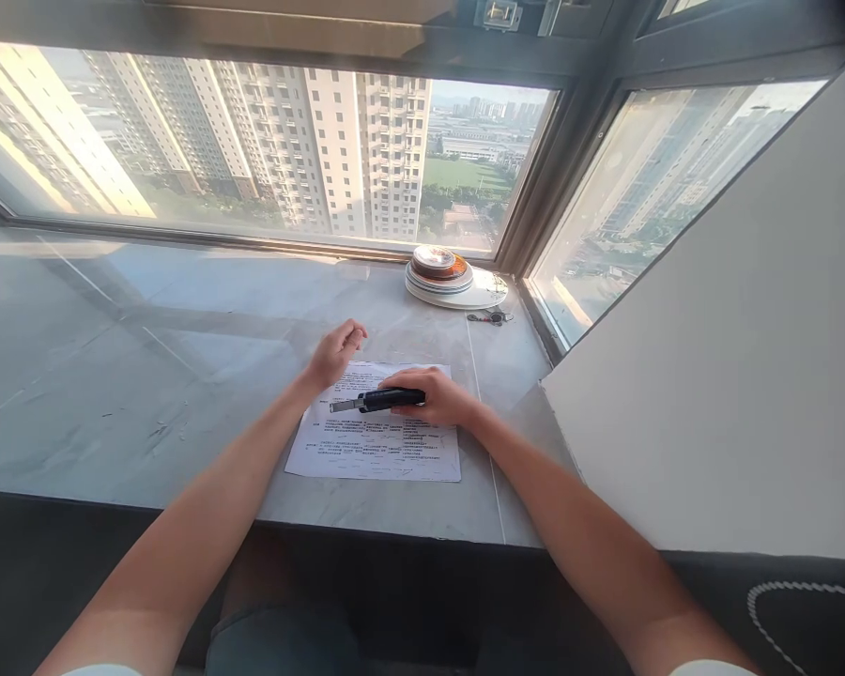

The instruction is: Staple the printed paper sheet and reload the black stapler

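A printed sheet of paper [387, 462] lies on the grey marble-look sill, its top edge close to my hands. My right hand [440, 396] is wrapped round a black stapler [394, 400] above the sheet. The stapler's metal end sticks out to the left. Beyond the sheet's upper left corner, my left hand [340, 351] is closed, with thumb and fingers drawn together. Whether anything small is in those fingers is hidden.
Stacked plates [440, 277] stand at the window corner, with a small set of keys [491, 318] in front. Thin dark bits [159, 429] are scattered left on the sill [113, 376]. A white wall [732, 357] slants along the right.
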Motion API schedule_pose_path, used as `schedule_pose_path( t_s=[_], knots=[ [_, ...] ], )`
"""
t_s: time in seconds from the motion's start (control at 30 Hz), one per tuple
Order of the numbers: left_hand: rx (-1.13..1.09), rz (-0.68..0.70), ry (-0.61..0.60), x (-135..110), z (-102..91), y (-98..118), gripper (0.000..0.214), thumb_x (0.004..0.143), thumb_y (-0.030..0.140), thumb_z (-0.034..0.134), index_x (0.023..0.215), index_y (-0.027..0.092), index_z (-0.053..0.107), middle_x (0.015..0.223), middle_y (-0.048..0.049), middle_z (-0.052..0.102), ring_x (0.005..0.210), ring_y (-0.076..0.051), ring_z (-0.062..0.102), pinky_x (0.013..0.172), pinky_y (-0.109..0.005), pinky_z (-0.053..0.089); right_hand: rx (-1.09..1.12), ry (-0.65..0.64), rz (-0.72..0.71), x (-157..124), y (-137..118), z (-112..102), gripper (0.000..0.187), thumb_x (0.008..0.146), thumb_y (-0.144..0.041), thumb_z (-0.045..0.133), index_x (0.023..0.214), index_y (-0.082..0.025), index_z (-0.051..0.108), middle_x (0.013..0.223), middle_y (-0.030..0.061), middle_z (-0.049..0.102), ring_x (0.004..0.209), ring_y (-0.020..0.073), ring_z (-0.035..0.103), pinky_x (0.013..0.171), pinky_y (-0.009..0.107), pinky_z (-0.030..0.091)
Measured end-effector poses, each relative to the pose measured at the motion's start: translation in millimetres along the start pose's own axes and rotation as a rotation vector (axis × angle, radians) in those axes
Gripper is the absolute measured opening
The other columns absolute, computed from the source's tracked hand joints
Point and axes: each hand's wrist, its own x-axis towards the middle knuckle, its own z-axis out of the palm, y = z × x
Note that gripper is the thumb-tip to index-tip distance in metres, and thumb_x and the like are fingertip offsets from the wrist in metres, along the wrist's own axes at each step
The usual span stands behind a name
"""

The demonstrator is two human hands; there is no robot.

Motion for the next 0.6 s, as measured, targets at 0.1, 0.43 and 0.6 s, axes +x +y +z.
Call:
schedule_pose_path(
  t_s=[0.1, 0.43, 0.6],
  knots=[
    [-0.141, 0.035, 0.023, -3, -0.7, 7, 0.039, 0.104, 0.056, 0.045, 0.100, 0.021, 0.061, 0.071, 0.0006, 0.052, 0.063, -0.014, 0.048, 0.060, -0.026, 0.041, -0.059, 0.209, -0.015, 0, 1, 2, 0.036, 0.100, -0.034, 0.060, 0.135, -0.030, 0.065, 0.123, 0.0043, 0.075, 0.113, 0.0229, 0.071, 0.100, 0.039, 0.056],
    [-0.735, -0.376, -0.453, 0, -1.1, 18, 0.088, 0.089, 0.090, 0.019, 0.111, 0.017, 0.062, 0.077, -0.0081, 0.066, 0.037, -0.008, 0.035, 0.033, -0.026, 0.021, -0.461, 0.366, 0.012, -4, 11, -9, 0.044, 0.105, -0.018, 0.051, 0.139, -0.042, 0.064, 0.137, -0.0025, 0.069, 0.144, 0.0263, 0.052, 0.119, 0.054, 0.041],
    [-0.759, -0.388, -0.438, -1, -2.0, 14, 0.065, 0.098, 0.076, 0.040, 0.109, 0.018, 0.066, 0.086, -0.0080, 0.067, 0.039, -0.006, 0.037, 0.034, -0.024, 0.025, -0.520, 0.283, -0.034, -3, 7, -10, 0.044, 0.107, -0.016, 0.047, 0.138, -0.042, 0.064, 0.140, -0.0046, 0.067, 0.145, 0.0234, 0.050, 0.118, 0.051, 0.038]
  ],
)
